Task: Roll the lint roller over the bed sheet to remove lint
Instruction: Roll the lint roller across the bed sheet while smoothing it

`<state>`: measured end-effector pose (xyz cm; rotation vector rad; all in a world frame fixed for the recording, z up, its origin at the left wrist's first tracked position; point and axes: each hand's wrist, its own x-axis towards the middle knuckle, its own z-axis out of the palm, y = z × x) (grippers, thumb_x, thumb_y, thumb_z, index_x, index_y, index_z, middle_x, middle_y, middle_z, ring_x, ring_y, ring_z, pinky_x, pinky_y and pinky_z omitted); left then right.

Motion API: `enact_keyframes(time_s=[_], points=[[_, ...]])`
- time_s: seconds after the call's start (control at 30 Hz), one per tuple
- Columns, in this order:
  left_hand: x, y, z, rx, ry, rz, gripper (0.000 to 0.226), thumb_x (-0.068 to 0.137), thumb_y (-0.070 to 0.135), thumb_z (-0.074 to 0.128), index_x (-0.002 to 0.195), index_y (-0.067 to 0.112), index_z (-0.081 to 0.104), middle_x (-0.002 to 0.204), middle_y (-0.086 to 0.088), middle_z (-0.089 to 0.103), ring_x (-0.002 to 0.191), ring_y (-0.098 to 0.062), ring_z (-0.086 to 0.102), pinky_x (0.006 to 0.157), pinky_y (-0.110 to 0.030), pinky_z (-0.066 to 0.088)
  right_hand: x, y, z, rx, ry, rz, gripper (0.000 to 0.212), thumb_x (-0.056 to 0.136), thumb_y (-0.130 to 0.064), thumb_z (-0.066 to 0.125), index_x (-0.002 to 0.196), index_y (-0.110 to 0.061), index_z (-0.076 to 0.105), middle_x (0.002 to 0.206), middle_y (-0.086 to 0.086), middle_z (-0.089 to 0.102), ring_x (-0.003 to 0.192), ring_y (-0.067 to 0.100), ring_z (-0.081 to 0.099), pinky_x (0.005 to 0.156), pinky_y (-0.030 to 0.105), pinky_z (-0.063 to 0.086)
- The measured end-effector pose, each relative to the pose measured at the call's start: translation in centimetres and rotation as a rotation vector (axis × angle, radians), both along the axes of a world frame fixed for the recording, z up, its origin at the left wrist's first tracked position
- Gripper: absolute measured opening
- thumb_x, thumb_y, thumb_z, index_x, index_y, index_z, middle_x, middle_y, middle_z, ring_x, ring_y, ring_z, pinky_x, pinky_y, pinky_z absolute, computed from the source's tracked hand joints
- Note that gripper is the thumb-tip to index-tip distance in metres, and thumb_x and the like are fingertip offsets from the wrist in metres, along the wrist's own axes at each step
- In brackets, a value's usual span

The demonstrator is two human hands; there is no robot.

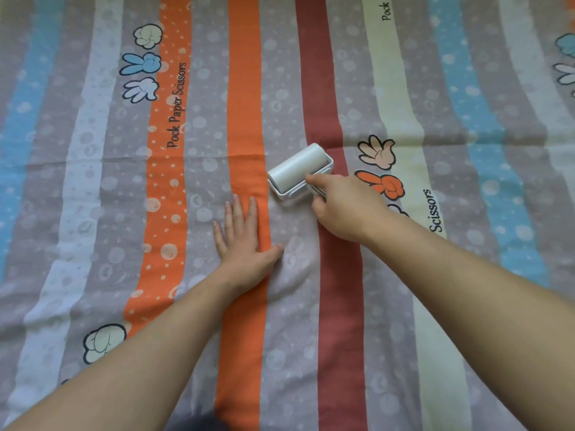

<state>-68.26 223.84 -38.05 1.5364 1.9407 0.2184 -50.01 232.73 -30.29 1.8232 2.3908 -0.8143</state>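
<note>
In the head view, the white plastic lint roller sits on the striped, cartoon-printed cotton bed sheet, just right of centre, with its drum on the grey band between the orange and dark red stripes. The right hand, at 5 o'clock from the roller, curls round its handle, forefinger stretched toward the drum. The left hand, at 7 o'clock from the roller, lies flat with straight fingers, pressing the fabric. Rolling looks underway. No lint is discernible, so the cleaned share cannot be told, and wide stretches all round likely remain.
</note>
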Motion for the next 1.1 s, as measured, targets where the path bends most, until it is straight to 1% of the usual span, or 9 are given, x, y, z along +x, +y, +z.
enact_keyframes(time_s=[0.1,0.3,0.47,0.7,0.87,0.93,0.97,1.07,1.1], points=[[0.2,0.1,-0.1,0.007,0.018,0.014,0.102,0.072,0.051,0.042,0.159,0.035,-0.008,0.165,0.003,-0.028,0.149,-0.01,-0.03,0.117,-0.039,-0.024,2.4,-1.7,0.6,-0.035,-0.017,0.009,0.044,0.091,-0.027,0.044,0.133,-0.036,0.051,0.122,0.007,0.062,0.109,0.032,0.057,0.087,0.043,0.051],[1.3,0.1,0.2,0.004,0.122,0.025,0.088,0.081,0.056,0.032,0.16,0.04,-0.003,0.166,0.001,-0.024,0.151,-0.013,-0.027,0.119,-0.043,-0.021,7.0,-6.0,0.9,-0.068,-0.051,0.033,0.049,0.092,-0.03,0.043,0.14,-0.043,0.041,0.127,0.001,0.06,0.114,0.026,0.055,0.081,0.037,0.046],[3.6,-0.1,0.8,-0.013,0.225,0.053,0.072,0.101,0.055,0.034,0.16,0.037,-0.004,0.167,-0.001,-0.022,0.152,-0.019,-0.025,0.12,-0.053,-0.016,10.1,-8.8,1.2,-0.061,-0.063,0.049,0.046,0.094,-0.031,0.042,0.138,-0.041,0.044,0.124,-0.002,0.061,0.112,0.025,0.056,0.081,0.037,0.05],[6.0,-0.5,1.5,-0.011,0.243,-0.056,0.072,0.102,0.053,0.035,0.16,0.039,-0.006,0.166,-0.001,-0.027,0.15,-0.023,-0.03,0.119,-0.057,-0.017,12.8,-10.6,1.8,-0.086,-0.092,0.044,0.05,0.091,-0.032,0.042,0.138,-0.047,0.041,0.118,0.0,0.064,0.107,0.025,0.059,0.077,0.034,0.048],[6.9,0.5,1.7,-0.001,0.233,-0.157,0.068,0.103,0.047,0.037,0.16,0.041,0.0,0.166,0.002,-0.026,0.149,-0.022,-0.032,0.118,-0.056,-0.021,15.0,-11.3,3.5,-0.156,-0.088,0.065,0.049,0.091,-0.032,0.044,0.137,-0.048,0.043,0.125,-0.011,0.061,0.109,0.014,0.058,0.08,0.031,0.05],[7.5,1.4,1.8,-0.001,0.238,-0.173,0.069,0.103,0.047,0.039,0.16,0.04,0.002,0.166,0.001,-0.025,0.15,-0.023,-0.032,0.118,-0.056,-0.02,16.6,-11.0,4.7,-0.247,-0.053,0.077,0.047,0.091,-0.032,0.047,0.133,-0.052,0.047,0.111,-0.022,0.063,0.089,-0.003,0.059,0.07,0.02,0.046],[7.9,1.9,1.8,-0.001,0.234,-0.179,0.071,0.102,0.048,0.042,0.161,0.039,0.003,0.167,0.001,-0.024,0.15,-0.023,-0.031,0.118,-0.055,-0.02,17.6,-10.7,5.4,-0.305,0.001,0.061,0.045,0.091,-0.032,0.049,0.129,-0.056,0.049,0.098,-0.024,0.065,0.076,-0.004,0.059,0.066,0.017,0.047],[9.4,3.3,2.1,-0.022,0.199,-0.218,0.084,0.095,0.053,0.054,0.161,0.037,0.006,0.167,0.003,-0.021,0.151,-0.021,-0.029,0.119,-0.054,-0.02,19.9,-9.5,7.7,-0.358,0.231,-0.076,0.04,0.089,-0.033,0.057,0.113,-0.066,0.055,0.079,-0.013,0.068,0.065,0.016,0.064,0.07,0.034,0.054],[9.9,3.8,2.0,-0.019,0.189,-0.225,0.091,0.091,0.056,0.059,0.161,0.036,0.005,0.167,0.003,-0.021,0.151,-0.021,-0.029,0.119,-0.054,-0.02,20.3,-8.9,8.0,-0.306,0.245,-0.102,0.039,0.088,-0.033,0.058,0.111,-0.065,0.057,0.079,-0.013,0.068,0.061,0.016,0.061,0.068,0.033,0.053]])
